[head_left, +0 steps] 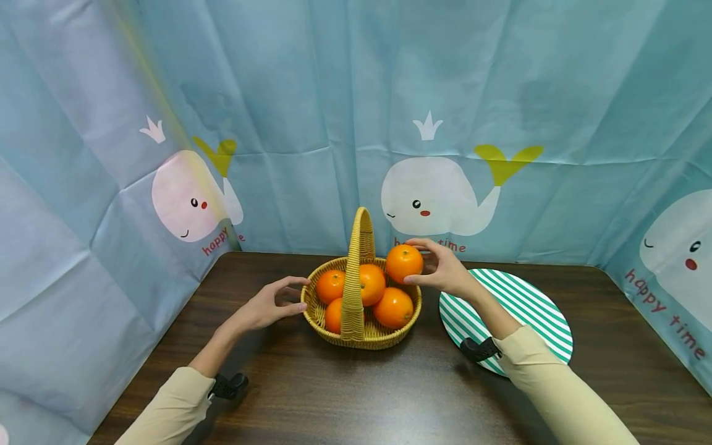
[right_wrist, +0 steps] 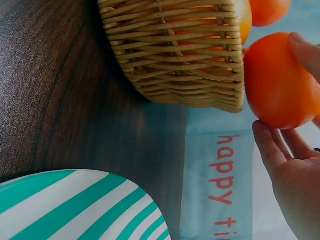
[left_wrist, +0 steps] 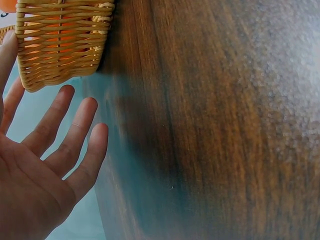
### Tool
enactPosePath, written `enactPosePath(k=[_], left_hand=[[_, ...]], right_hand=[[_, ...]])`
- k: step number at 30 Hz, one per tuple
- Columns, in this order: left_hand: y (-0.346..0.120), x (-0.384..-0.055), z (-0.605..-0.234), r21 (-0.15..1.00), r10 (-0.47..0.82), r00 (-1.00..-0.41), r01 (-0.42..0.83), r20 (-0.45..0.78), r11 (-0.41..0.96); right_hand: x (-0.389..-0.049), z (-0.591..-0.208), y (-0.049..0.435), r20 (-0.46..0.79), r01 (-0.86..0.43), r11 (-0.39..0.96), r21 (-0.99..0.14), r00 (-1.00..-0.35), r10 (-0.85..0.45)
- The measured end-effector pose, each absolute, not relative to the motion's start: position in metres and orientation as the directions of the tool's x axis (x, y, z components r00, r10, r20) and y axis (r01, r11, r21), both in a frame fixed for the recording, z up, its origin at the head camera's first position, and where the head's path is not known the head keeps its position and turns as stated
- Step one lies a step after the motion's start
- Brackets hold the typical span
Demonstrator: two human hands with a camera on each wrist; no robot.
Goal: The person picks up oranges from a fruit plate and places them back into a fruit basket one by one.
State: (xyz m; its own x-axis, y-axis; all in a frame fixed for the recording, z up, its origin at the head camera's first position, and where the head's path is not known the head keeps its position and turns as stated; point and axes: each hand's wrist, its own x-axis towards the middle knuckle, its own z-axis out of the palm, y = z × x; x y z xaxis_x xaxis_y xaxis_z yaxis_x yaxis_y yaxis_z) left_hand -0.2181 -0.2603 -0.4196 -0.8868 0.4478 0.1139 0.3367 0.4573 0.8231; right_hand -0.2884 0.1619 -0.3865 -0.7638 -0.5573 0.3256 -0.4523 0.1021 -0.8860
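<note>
A yellow wicker basket (head_left: 384, 338) with a tall arched handle (head_left: 353, 296) stands on the table, and several oranges (head_left: 394, 308) lie inside. My right hand (head_left: 445, 270) holds another orange (head_left: 404, 264) between thumb and fingers, at the basket's back right rim. In the right wrist view this held orange (right_wrist: 277, 80) sits just above the rim, overlapping its edge. On the opposite side, my left hand (head_left: 271, 303) has its thumb and fingertips right at the basket's left rim. The left wrist view shows its other fingers (left_wrist: 80, 125) loosely spread beside the woven wall (left_wrist: 60, 45).
Right of the basket lies a round green-and-white striped mat (head_left: 523, 303), partly under my right forearm. The dark wooden table (head_left: 356, 395) extends in front. A light blue curtain (head_left: 311, 123) with whale prints hangs behind and along both sides.
</note>
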Motion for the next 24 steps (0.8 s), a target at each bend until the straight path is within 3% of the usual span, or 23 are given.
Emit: enactPosePath(k=[12,24], left_hand=[[-0.260,-0.219,-0.420,0.823,0.451,-0.886,0.335,0.109,0.459],[-0.260,-0.217,-0.419,0.831,0.447,-0.888,0.324,0.103,0.452]], right_hand=[[-0.291,-0.390,0.162,0.302,-0.438,0.117,-0.891,-0.765,-0.569],[-0.281,-0.395,0.202,0.274,-0.404,0.178,-0.897,-0.826,-0.493]])
